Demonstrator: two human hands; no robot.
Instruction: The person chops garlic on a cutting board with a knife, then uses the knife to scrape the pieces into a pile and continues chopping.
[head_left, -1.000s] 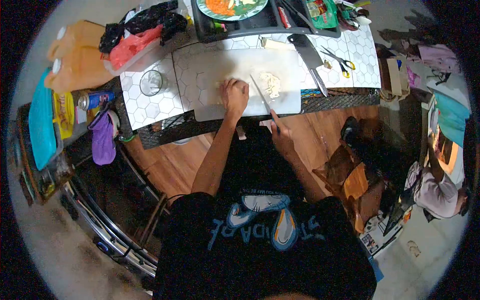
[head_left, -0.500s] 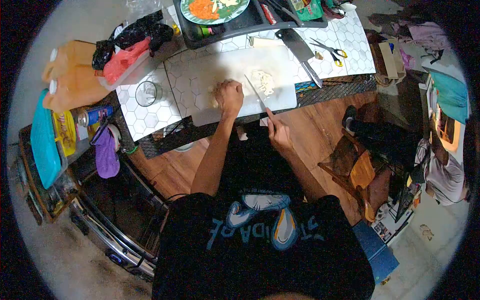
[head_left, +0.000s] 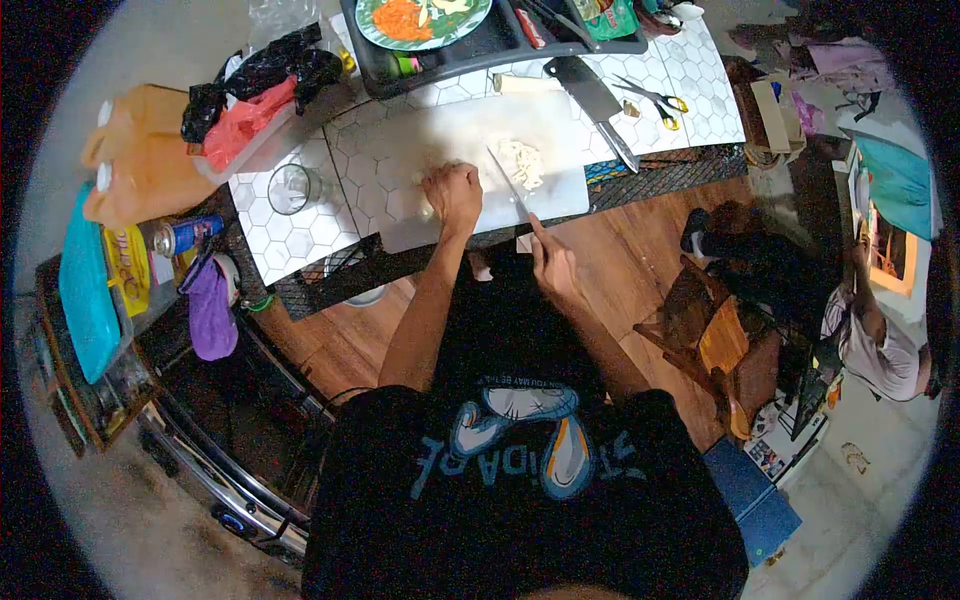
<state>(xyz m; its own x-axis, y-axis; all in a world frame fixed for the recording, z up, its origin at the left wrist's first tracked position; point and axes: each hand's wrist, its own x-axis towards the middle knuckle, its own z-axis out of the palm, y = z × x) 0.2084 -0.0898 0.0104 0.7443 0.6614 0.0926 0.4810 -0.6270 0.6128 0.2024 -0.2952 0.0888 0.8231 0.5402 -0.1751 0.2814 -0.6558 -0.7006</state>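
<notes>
My left hand (head_left: 456,198) rests on a white cutting board (head_left: 400,232) with its fingers curled down. Whatever lies under those fingers is hidden; small pale bits show beside them. In my right hand (head_left: 554,264) is the handle of a knife (head_left: 512,182), its narrow blade pointing away from me across the board. Just right of the blade lies a small heap of chopped pale pieces (head_left: 524,163). A gap separates the blade from my left hand.
Beyond the board are a cleaver (head_left: 590,95), scissors (head_left: 655,96) and a black tray (head_left: 450,66) bearing a plate of orange shreds (head_left: 403,20). A drinking glass (head_left: 292,188) stands left, near a bag-topped container (head_left: 250,130). Another person (head_left: 880,350) and a wooden chair (head_left: 725,335) are at right.
The whole view has shifted slightly. Both hands and the knife keep nearly the same places over the board. The other person's arm at the right has moved a little.
</notes>
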